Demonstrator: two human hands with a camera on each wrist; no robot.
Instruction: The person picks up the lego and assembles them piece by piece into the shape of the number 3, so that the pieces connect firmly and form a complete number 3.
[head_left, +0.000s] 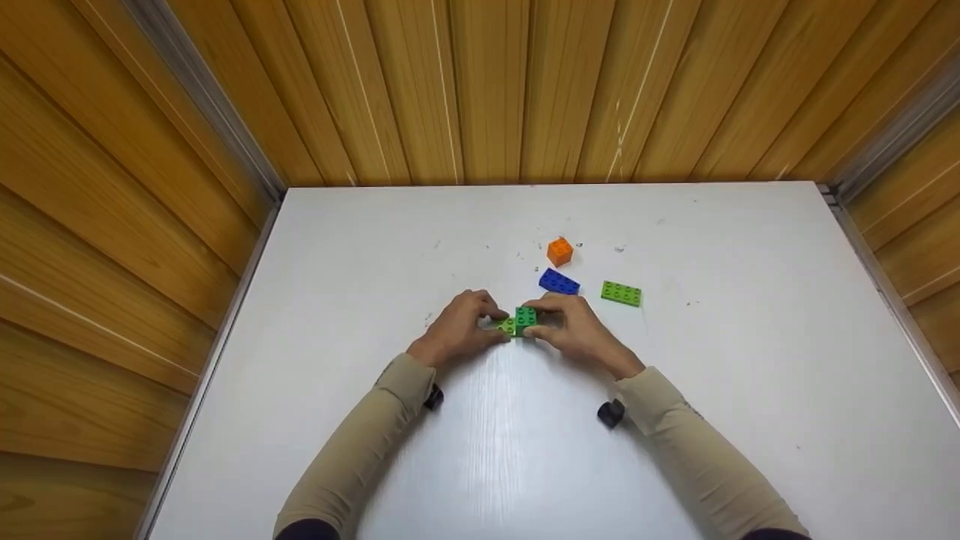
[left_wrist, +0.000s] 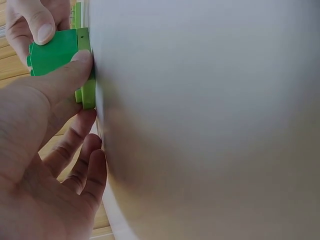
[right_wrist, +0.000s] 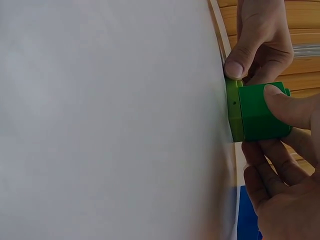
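Observation:
Near the middle of the table, a dark green block [head_left: 526, 320] sits on one end of a flat light green brick [head_left: 508, 327]. My left hand [head_left: 466, 324] pinches the light green brick's free end between thumb and fingers. The dark green block is gripped by my right hand [head_left: 574, 328], thumb on its near side. In the left wrist view, the light green brick [left_wrist: 88, 92] stays low against the table under the dark green block [left_wrist: 56, 50]. The right wrist view shows the right thumb [right_wrist: 287, 107] flat on the block's side.
Beyond the right hand lie a blue brick [head_left: 559, 281] and an orange block [head_left: 560, 251]. A second flat light green brick [head_left: 621, 293] is to their right. Wood-patterned panels [head_left: 487, 90] wall in the white table [head_left: 337, 247] at the back and sides.

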